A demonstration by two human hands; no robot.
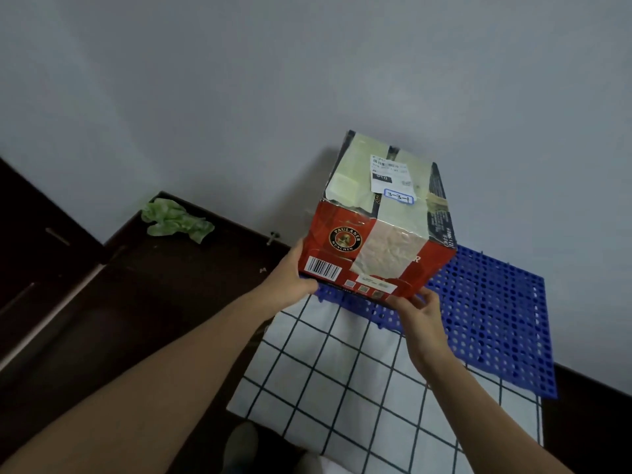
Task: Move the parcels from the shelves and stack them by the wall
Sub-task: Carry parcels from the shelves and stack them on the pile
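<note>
While the left hand [290, 278] grips its lower left corner with fingers curled under and the right hand [415, 313] pinches its lower right edge, the red box [376, 234] sits tilted over the blue mat [496, 319], close to the wall [239, 97], beyond a checked cloth [342, 371].

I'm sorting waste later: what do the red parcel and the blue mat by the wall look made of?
Red parcel: printed cardboard, slightly glossy, judging by torn, dented edges; wrinkled shiny tape bands. Blue mat: probably moulded plastic, uniform colour, regular punched-looking holes.
</note>
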